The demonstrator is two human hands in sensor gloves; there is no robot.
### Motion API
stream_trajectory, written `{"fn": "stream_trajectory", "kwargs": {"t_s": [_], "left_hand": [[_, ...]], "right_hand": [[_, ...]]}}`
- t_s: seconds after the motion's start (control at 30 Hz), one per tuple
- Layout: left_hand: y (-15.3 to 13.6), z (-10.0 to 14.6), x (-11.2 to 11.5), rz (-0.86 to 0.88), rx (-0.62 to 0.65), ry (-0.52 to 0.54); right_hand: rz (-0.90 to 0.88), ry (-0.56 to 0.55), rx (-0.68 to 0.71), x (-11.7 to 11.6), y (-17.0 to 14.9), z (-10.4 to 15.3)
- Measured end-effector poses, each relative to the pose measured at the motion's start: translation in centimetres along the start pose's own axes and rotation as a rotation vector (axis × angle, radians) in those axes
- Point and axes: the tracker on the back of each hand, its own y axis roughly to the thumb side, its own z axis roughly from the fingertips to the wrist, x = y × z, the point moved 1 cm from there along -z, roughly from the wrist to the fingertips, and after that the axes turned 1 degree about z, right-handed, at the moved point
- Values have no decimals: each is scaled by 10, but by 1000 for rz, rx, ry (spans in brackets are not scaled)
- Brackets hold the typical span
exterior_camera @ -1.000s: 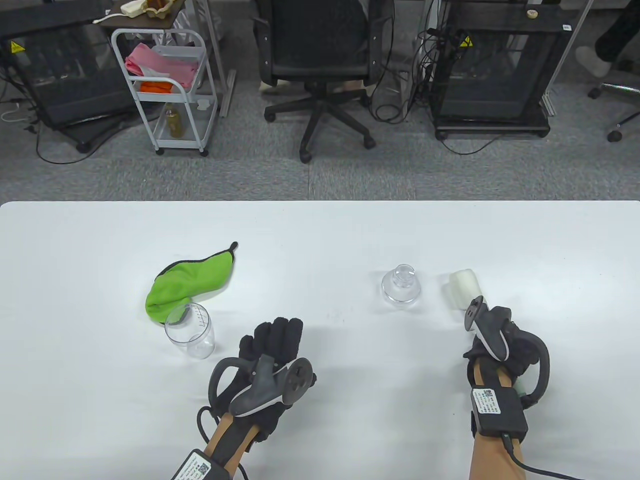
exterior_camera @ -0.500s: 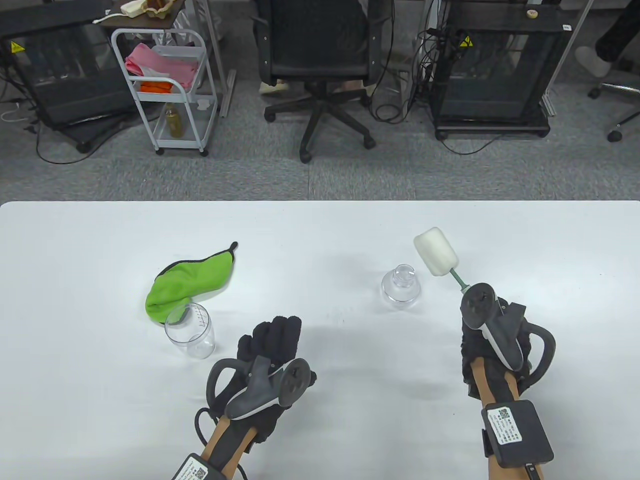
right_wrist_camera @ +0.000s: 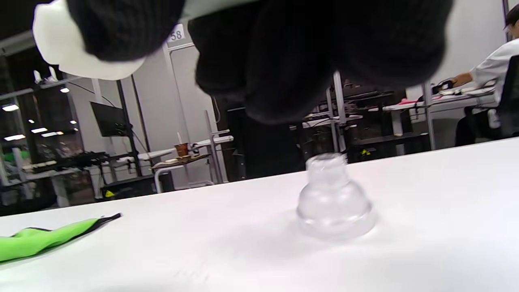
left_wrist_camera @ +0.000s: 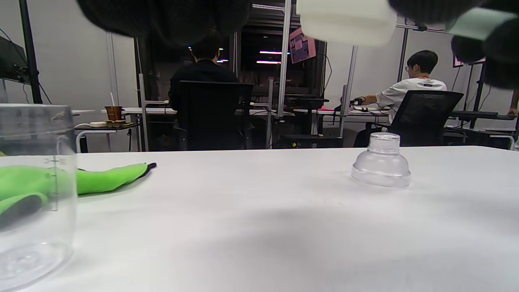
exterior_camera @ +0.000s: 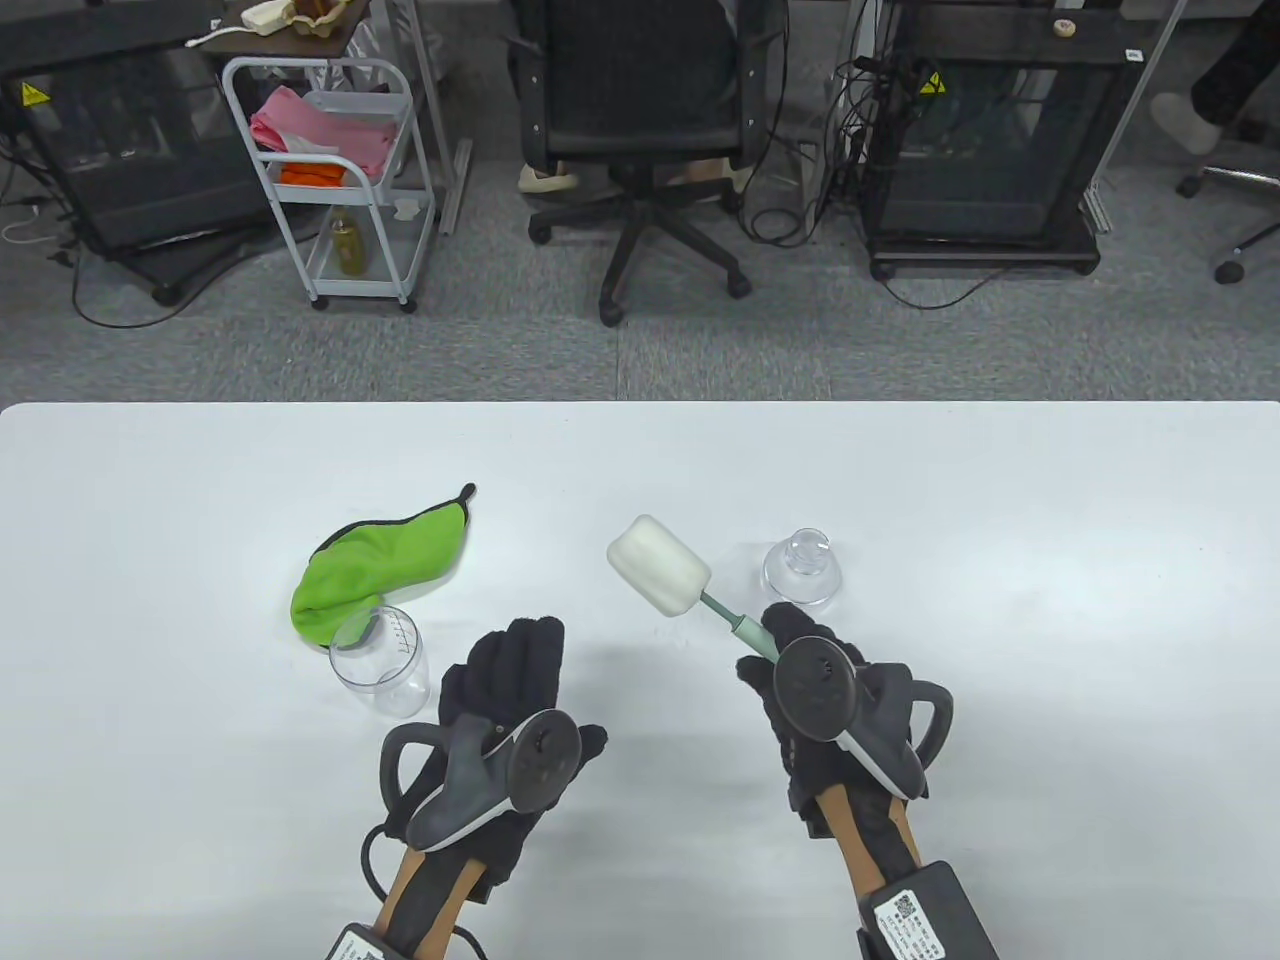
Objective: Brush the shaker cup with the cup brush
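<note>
Table view alone shows the right hand [exterior_camera: 800, 680] gripping the cup brush [exterior_camera: 662, 565] mid-frame; left hand [exterior_camera: 505, 680] spread flat beside the shaker cup [exterior_camera: 383, 663].

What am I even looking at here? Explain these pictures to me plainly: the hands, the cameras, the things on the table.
These are a person's two hands in black sensor gloves, each with a grey tracker strapped to its back. One camera looks down at the white table; two more sit on the wrists and look low across the tabletop.

The right hand grips the green handle of a cup brush with a white sponge head, raised above the table. The left hand holds nothing; its fingers lie stretched out beside the clear plastic shaker cup, which stands upright.

Also on the table: a bright green cloth with a dark edge behind the cup, and a clear dome-shaped lid near the right hand. The wrist views show the same cup, cloth and lid from the side.
</note>
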Motion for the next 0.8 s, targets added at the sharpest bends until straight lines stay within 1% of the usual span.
{"fn": "stream_trajectory", "kwargs": {"t_s": [0.03,0.07,0.13,0.2,0.3,0.33,0.4,0.43,0.47,0.57,0.63,0.7,0.73,0.8], "left_hand": [[-5,0,-2,-7,-21,12],[-9,1,-3,-8,-38,21],[-24,3,-7,19,-94,48],[-48,4,-7,83,-172,77],[-80,7,-2,186,-288,133],[-95,9,2,237,-346,156],[-115,12,12,322,-422,203],[-128,15,19,362,-491,239],[-138,17,27,398,-528,244],[-157,23,44,472,-599,244],[-166,25,56,528,-628,240],[-171,22,72,606,-607,197],[-172,21,77,624,-603,192],[-174,18,88,654,-576,216]], "right_hand": [[-5,45,8,-6,1,0],[8,49,20,-8,1,1],[13,12,43,-11,1,2],[15,39,55,-12,0,3],[-2,47,54,-12,-2,4],[-9,50,53,-12,-4,5],[-15,56,53,-12,-6,5],[-11,67,54,-12,-7,5],[-9,75,53,-12,-9,5],[-9,89,54,-14,-11,6],[-8,98,56,-15,-12,6],[-8,104,59,-16,-13,5],[-10,106,60,-16,-13,5],[-12,110,62,-16,-12,5]]}}
